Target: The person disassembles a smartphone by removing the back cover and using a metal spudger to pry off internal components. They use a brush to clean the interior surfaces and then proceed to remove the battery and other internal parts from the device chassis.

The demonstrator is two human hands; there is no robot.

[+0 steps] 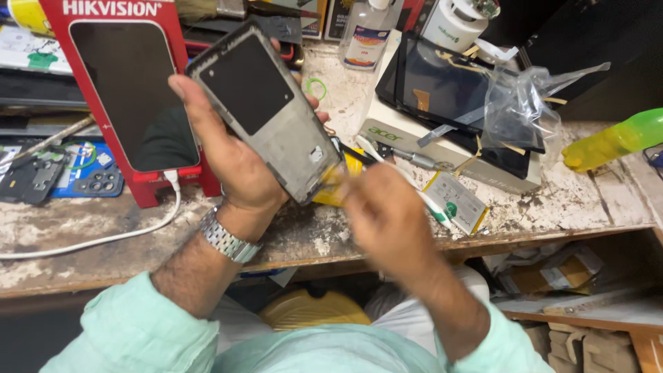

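At a scarred, cluttered workbench (103, 235), your right hand (387, 214), blurred, pinches something yellow at the lower corner of the phone frame (266, 110). Your left hand (231, 155) clasps that frame, raised before the red phone stand (131, 97).

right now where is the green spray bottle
In the head view the green spray bottle lies on its side at the far right edge of the workbench, just right of the crumpled clear plastic bag.

left hand (231, 155) raised, grip closed; right hand (387, 214) blurred, fingers curled.
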